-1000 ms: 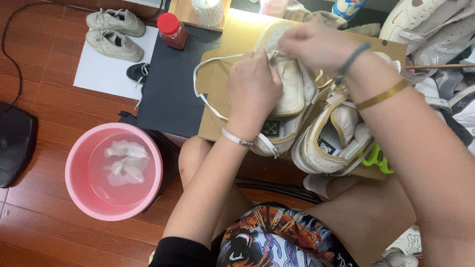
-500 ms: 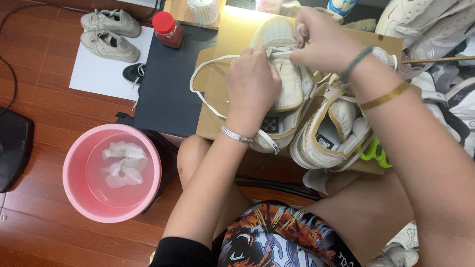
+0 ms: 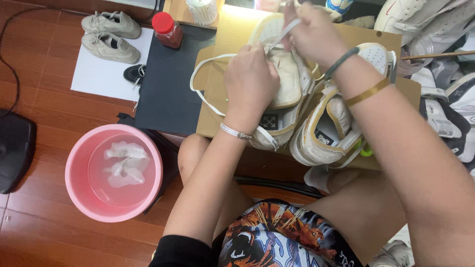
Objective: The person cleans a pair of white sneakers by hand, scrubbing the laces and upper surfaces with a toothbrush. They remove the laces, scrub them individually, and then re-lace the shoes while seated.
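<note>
Two hands at work, left hand (image 3: 252, 79) and right hand (image 3: 309, 32), two white sneakers (image 3: 316, 133) on the cardboard, two beige shoes (image 3: 111, 34) on one white sheet (image 3: 96, 76), one pink basin (image 3: 116, 173), one red-capped jar (image 3: 167, 28).

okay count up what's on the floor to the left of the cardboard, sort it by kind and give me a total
Beige shoes: 2
Pink basin: 1
Red-lidded jar: 1
Small black shoe: 1
Black mat: 1
White sheet: 1
Total: 7

Left hand (image 3: 251, 79): silver bracelet (image 3: 235, 132) at wrist. Right hand (image 3: 311, 34): dark green bangle (image 3: 339, 63), gold band (image 3: 367, 92). Black sleeve (image 3: 180, 251), orange-printed shorts (image 3: 282, 237).
</note>
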